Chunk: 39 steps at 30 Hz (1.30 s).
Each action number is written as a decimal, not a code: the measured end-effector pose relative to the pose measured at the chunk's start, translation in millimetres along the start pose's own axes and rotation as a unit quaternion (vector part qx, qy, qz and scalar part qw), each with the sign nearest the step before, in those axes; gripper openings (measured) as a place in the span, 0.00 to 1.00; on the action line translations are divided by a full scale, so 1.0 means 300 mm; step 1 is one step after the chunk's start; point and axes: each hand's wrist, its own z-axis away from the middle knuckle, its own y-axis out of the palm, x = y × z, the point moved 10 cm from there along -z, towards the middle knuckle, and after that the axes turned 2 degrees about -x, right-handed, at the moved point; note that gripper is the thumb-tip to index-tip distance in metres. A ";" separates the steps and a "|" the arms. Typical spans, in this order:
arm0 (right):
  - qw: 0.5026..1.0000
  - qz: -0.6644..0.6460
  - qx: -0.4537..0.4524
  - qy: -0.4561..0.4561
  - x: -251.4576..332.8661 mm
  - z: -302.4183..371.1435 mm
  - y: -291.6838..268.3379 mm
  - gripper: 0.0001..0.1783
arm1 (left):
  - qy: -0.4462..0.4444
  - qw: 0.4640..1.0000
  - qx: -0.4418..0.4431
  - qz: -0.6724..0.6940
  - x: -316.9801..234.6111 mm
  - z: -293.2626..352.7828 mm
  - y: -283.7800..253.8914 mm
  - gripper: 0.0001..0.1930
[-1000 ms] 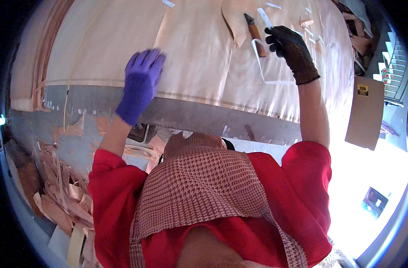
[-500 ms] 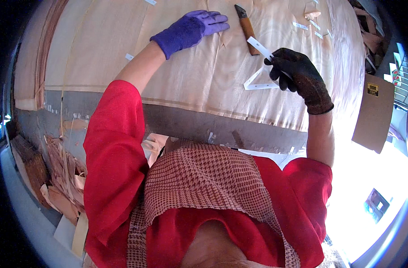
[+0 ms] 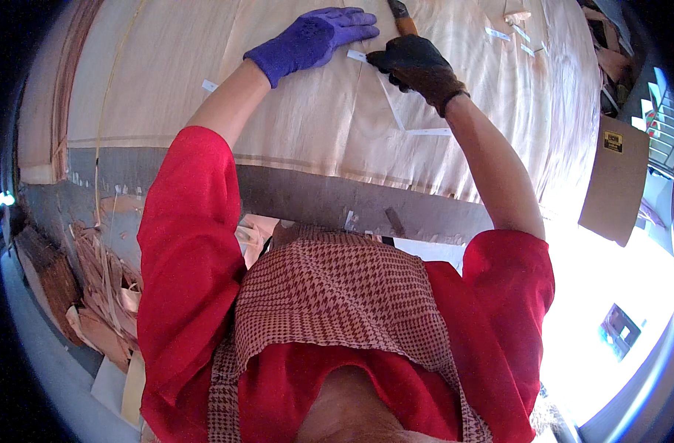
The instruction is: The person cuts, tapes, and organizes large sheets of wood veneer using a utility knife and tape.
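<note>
My left hand (image 3: 326, 38), in a purple glove, lies flat with fingers stretched out on a pale wood veneer sheet (image 3: 292, 125). Just to its right, my right hand (image 3: 416, 68), in a black glove, is closed on a strip of white perforated tape (image 3: 391, 103). One end of the strip sticks out at the fingertips against the veneer; the rest trails below the hand and bends sharply to the right. A knife with a wooden handle (image 3: 405, 26) lies just beyond my right hand, its lower part hidden by it.
Several short tape pieces (image 3: 498, 34) dot the veneer at the far right, near a curled veneer scrap (image 3: 517, 15). Another piece (image 3: 210, 86) lies by my left forearm. Veneer offcuts (image 3: 104, 295) are heaped at lower left. A brown board (image 3: 613, 184) stands at the right.
My right hand has moved left and away from me with the tape, bringing its end down near my left fingertips and partly covering the knife. My left hand has barely moved.
</note>
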 end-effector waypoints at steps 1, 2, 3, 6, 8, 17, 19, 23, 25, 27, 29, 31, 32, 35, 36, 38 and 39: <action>0.998 0.064 -0.009 0.014 -0.003 -0.010 -0.001 0.15 | 0.005 1.000 0.003 0.005 -0.006 -0.005 -0.011 0.25; 0.992 0.127 -0.010 0.002 0.011 -0.015 0.004 0.17 | 0.011 1.000 0.006 0.010 -0.018 -0.008 -0.019 0.26; 0.982 0.190 -0.012 -0.010 0.027 -0.019 0.004 0.19 | -0.011 0.999 -0.030 0.007 -0.012 -0.006 -0.045 0.25; 0.962 0.267 -0.047 -0.037 0.043 -0.016 -0.012 0.23 | -0.094 0.988 -0.121 0.017 -0.022 0.027 -0.102 0.24; 0.951 0.292 -0.089 -0.043 0.022 -0.011 -0.041 0.20 | -0.167 0.972 -0.155 0.054 -0.095 0.063 -0.101 0.22; 0.986 0.162 -0.017 0.028 -0.030 0.037 -0.058 0.18 | -0.227 0.963 -0.060 -0.128 -0.226 0.075 -0.020 0.20; 0.997 0.067 -0.002 0.040 -0.072 0.045 -0.068 0.11 | -0.225 0.960 -0.053 -0.160 -0.242 0.061 -0.021 0.21; 0.938 0.284 -0.048 -0.193 0.040 0.091 -0.046 0.03 | -0.226 0.959 -0.034 -0.170 -0.244 0.047 -0.009 0.22; 0.919 0.341 -0.096 -0.172 0.060 0.123 -0.044 0.02 | -0.228 0.958 -0.027 -0.172 -0.247 0.040 -0.008 0.22; 0.863 0.401 -0.150 -0.269 0.092 0.165 -0.028 0.03 | -0.231 0.957 -0.022 -0.175 -0.249 0.033 -0.008 0.22; 0.927 0.267 -0.135 -0.227 0.061 0.193 -0.090 0.05 | -0.234 0.956 -0.017 -0.178 -0.248 0.029 -0.010 0.22; 0.990 -0.096 -0.106 0.006 -0.007 0.241 -0.168 0.09 | -0.238 0.954 -0.012 -0.182 -0.246 0.048 -0.008 0.22; 0.990 -0.063 -0.125 -0.027 -0.010 0.232 -0.249 0.11 | -0.240 0.952 -0.010 -0.189 -0.242 0.056 -0.013 0.23; 0.941 -0.203 -0.203 -0.179 -0.031 0.282 -0.628 0.16 | -0.221 0.952 -0.016 -0.210 -0.241 0.056 -0.004 0.23; 0.920 -0.099 -0.317 -0.210 0.019 0.384 -0.789 0.17 | -0.216 0.961 -0.023 -0.169 -0.240 0.034 -0.007 0.22; 0.889 -0.108 -0.359 -0.263 0.080 0.445 -1.021 0.16 | -0.221 0.969 -0.028 -0.102 -0.226 0.034 -0.029 0.21; 0.872 -0.070 -0.392 -0.284 0.144 0.485 -1.110 0.16 | -0.233 0.969 -0.053 -0.059 -0.199 0.040 -0.047 0.20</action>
